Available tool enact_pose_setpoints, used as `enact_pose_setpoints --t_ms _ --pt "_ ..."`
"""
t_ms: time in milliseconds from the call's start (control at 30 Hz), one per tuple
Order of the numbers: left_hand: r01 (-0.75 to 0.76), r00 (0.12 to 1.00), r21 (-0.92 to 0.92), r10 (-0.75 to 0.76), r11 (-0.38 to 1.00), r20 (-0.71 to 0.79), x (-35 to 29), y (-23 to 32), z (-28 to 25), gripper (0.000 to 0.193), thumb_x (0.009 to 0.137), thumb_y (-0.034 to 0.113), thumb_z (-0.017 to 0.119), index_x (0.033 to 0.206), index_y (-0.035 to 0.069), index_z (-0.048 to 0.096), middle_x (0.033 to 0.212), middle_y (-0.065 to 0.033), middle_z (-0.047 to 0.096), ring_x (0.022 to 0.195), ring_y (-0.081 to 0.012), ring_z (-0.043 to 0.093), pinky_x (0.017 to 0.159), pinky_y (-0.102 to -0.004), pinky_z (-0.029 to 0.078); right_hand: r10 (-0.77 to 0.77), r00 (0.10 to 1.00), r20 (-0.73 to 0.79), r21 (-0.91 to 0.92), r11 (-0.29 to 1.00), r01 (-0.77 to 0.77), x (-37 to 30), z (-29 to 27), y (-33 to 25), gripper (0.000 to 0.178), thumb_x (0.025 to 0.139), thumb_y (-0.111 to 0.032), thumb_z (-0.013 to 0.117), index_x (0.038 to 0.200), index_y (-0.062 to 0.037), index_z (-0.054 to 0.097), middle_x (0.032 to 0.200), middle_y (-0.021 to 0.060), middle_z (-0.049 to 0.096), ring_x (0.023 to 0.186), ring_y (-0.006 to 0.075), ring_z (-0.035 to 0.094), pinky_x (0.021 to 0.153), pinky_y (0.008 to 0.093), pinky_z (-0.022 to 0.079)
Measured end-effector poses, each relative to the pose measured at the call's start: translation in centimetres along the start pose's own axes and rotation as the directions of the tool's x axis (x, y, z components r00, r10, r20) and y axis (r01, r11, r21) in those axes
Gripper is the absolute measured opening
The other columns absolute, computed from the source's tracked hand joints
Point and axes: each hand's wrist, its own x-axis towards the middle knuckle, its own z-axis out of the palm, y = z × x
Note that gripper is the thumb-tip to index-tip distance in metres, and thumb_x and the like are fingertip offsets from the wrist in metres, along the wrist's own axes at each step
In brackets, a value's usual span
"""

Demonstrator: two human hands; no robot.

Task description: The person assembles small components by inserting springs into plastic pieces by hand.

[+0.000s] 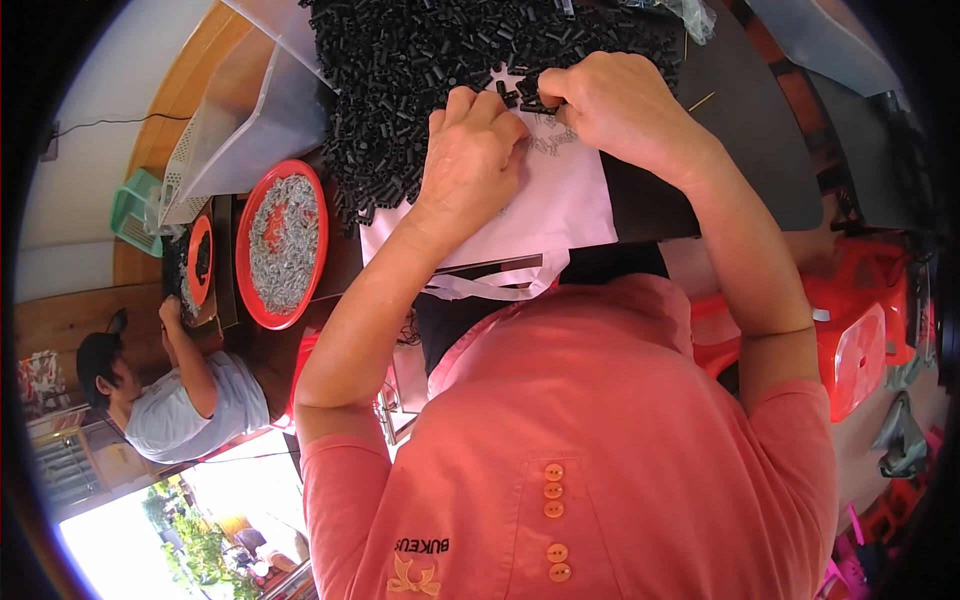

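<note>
A large heap of small black tubular plastic parts (400, 120) covers the far part of the table. In front of it, on my side, lies a pale pink cloth bag (560, 200) with its handles toward me. My left hand (472, 150) is over the bag at the heap's edge, fingers curled; its fingertips and whatever they hold are hidden. To its right my right hand (625, 105) pinches at a few black parts lying on the cloth. Beneath that hand, small thin metal pieces (550, 137) are scattered on the bag.
A round red tray (243, 250) of silvery metal parts stands at the left. Beyond it, a co-worker (190, 400) reaches to a smaller red tray (196, 260). Clear plastic bins (245, 125) are at the far left. Red stools (860, 340) stand at the right.
</note>
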Motion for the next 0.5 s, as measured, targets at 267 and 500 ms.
enact_pose_setpoints --t_ms 267,500 --pt "-0.023 0.999 -0.007 0.023 1.0 -0.029 0.15 -0.11 0.87 0.013 0.071 0.011 0.069 0.084 0.007 0.069 0.092 -0.0064 0.059 0.095 -0.0281 0.051 0.076 -0.0412 0.041 0.006 0.999 -0.032 0.058 0.998 -0.004 0.24 0.19 0.18 0.011 0.076 -0.008 0.061 0.084 -0.0066 0.069 0.067 0.0131 0.066 0.067 0.0321 0.066 0.062 0.0434 0.05" --pt "0.0 1.0 0.001 0.0 1.0 0.005 -0.21 -0.16 0.51 0.016 0.069 0.01 0.068 0.085 0.008 0.069 0.092 -0.0061 0.059 0.094 -0.0281 0.051 0.076 -0.0413 0.041 0.016 1.0 -0.012 0.072 0.997 -0.015 0.27 0.03 -0.05 0.011 0.076 -0.009 0.062 0.084 -0.006 0.069 0.068 0.013 0.067 0.067 0.0321 0.066 0.063 0.0426 0.05"
